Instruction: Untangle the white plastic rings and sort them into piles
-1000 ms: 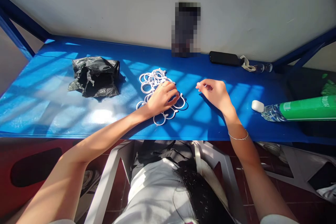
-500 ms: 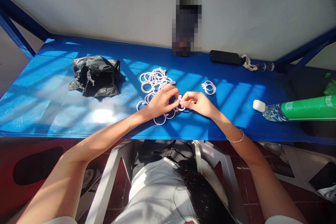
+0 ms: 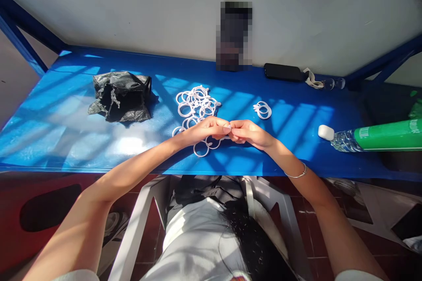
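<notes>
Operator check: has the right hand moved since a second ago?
Yes: the right hand has moved left, away from the green-labelled bottle, and now meets the left hand.

Our left hand (image 3: 211, 128) and right hand (image 3: 249, 134) meet at the fingertips, closing any passage between them. White rings (image 3: 198, 95) crowd beyond and nearer than the left hand, hindering a low sweep; farther left, a black bag (image 3: 121, 82) stands in our way. Past the right hand, we could pass around a small ring bunch (image 3: 258, 109); farther right, a bottle (image 3: 384, 137) bars us.
</notes>
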### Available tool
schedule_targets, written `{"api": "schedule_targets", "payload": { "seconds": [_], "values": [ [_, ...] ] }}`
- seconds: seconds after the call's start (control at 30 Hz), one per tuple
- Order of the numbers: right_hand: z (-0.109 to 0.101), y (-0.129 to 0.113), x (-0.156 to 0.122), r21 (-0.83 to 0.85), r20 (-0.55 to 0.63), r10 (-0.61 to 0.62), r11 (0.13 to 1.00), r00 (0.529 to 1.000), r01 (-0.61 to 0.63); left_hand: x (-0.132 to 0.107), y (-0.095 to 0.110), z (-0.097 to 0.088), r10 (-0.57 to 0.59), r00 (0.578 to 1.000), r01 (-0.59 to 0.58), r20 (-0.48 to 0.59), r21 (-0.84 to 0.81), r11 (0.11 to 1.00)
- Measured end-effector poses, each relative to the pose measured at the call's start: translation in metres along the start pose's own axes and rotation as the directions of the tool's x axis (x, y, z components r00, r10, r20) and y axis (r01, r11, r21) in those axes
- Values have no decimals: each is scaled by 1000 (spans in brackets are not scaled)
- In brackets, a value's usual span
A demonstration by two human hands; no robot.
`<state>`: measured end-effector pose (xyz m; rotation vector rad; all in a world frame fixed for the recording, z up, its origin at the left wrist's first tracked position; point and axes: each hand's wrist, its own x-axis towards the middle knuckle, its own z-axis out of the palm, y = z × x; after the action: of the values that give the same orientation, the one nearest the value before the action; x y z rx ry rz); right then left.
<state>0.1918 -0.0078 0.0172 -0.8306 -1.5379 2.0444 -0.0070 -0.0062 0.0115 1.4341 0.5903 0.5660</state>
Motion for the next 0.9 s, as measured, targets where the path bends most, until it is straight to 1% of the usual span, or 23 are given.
{"api": "schedule_targets", "payload": {
  "seconds": [0.17,0.27,0.37,0.43,0.47,0.53,0.6,0.63,0.67,0.7,0.73,0.8,0.87,0.9],
  "values": [
    [5,3,3,88,30,-31,996,999,28,1,1,5,19,999,-18,32,-27,999],
    [6,4,4,106,53,-45,994,998,39,1,2,7,21,999,-21,48,12,1000],
    [6,4,5,128,61,-59,990,996,51,1,0,6,35,999,-36,22,73,997],
    [5,1,4,127,29,-64,990,998,60,1,-1,4,47,999,-45,-19,107,993],
    [5,-1,4,102,1,-59,993,998,58,1,-1,2,53,998,-48,-39,124,991],
    [1,-7,1,-2,-84,-48,999,995,48,0,0,-2,82,995,-71,-63,153,986],
    [-5,-12,-2,-165,-180,-70,986,981,40,-1,1,-6,143,986,-123,-82,213,969],
    [-9,-15,-4,-269,-220,-102,962,970,40,-2,2,-8,178,980,-146,-94,275,950],
    [-13,-17,-5,-384,-260,-146,922,954,36,-2,3,-10,213,971,-160,-113,359,920],
    [-17,-19,-7,-503,-299,-198,864,934,22,-2,3,-12,247,959,-158,-139,461,873],
    [-20,-20,-10,-615,-336,-258,789,906,-3,-2,4,-14,277,947,-137,-164,573,808],
    [-26,-23,-14,-785,-416,-385,609,824,-112,-2,5,-21,324,922,-44,-210,776,629],
    [-32,-26,-19,-857,-479,-477,436,737,-275,-4,6,-30,334,910,92,-246,905,415],
    [-35,-27,-21,-862,-500,-495,363,710,-354,-5,7,-36,325,908,158,-265,934,320]
  ]
}}
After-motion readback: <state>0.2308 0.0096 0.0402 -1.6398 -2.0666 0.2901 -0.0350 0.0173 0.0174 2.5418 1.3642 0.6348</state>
